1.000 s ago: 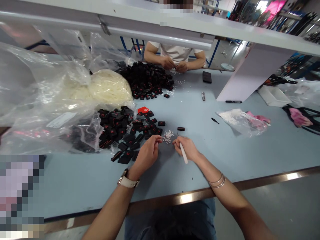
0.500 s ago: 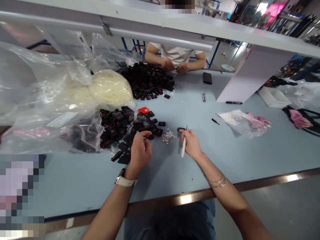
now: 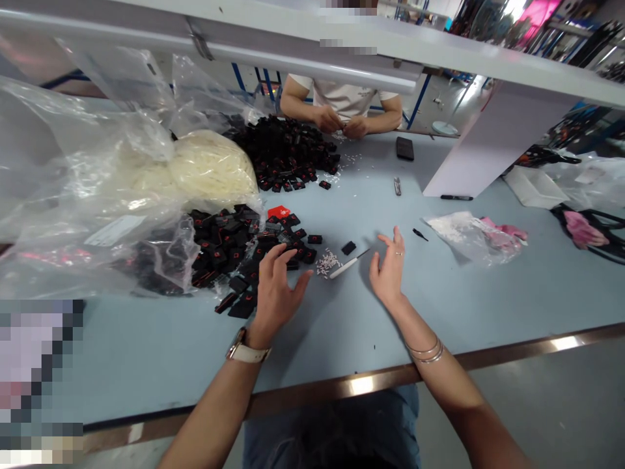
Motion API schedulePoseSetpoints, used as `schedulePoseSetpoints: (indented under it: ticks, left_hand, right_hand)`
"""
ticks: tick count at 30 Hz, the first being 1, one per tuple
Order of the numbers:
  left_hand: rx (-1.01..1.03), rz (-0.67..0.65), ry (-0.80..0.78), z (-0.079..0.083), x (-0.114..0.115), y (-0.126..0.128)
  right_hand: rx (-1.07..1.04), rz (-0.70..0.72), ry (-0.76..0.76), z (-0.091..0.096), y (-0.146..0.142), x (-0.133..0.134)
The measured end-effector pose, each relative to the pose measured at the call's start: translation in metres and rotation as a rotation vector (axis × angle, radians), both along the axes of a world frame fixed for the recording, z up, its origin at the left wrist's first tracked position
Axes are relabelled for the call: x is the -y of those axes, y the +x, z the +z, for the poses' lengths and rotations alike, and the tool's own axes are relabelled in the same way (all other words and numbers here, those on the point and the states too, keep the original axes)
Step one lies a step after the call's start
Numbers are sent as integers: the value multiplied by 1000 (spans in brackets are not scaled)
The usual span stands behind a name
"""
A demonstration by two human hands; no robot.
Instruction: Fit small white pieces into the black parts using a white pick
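My left hand (image 3: 278,290) is open with its fingers apart, over the right edge of a heap of small black plastic parts (image 3: 224,244) with red marks. My right hand (image 3: 389,267) is open too, raised off to the right with nothing in it. Between the hands, a white-handled tool with a thin dark shaft (image 3: 346,266) lies slanted on the blue-grey table. Its handle end touches or adjoins a little pile of tiny white pieces (image 3: 326,262). One black part (image 3: 348,247) lies alone just beyond the tool.
Clear plastic bags, one with pale yellow contents (image 3: 212,168), crowd the left. Across the table a co-worker's hands (image 3: 342,124) work beside another black heap (image 3: 293,153). A bag of white bits (image 3: 459,234), a marker (image 3: 456,197) and a white upright panel (image 3: 488,143) stand right.
My right hand has let go of the white-handled tool, which now lies on the table, and has moved right and opened. My left hand's fingers have spread.
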State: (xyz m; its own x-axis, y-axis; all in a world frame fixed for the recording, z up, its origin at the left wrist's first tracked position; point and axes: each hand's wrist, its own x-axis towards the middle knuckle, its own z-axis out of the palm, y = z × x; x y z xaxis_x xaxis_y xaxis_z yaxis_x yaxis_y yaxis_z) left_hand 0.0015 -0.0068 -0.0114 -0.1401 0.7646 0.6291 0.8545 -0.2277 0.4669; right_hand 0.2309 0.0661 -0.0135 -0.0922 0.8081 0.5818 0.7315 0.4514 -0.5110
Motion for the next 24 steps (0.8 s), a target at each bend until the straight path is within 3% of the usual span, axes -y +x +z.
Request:
schedulePoseSetpoints:
  ticks: [7,12,16,19,24]
  left_hand:
    - [12,-28,17,2,1,2]
    - [-19,47,54,2,3,3]
    - [-62,13,131,5,5,6]
    - [-105,-118,116,7,6,9]
    - [-186,-316,69,5,17,25]
  right_hand:
    - [-6,-48,66,0,-1,0]
    - [-107,-44,171,2,-2,3]
    - [-161,57,246,0,-7,8]
    - [-139,219,158,1,-14,15]
    - [-187,555,-241,16,-28,39]
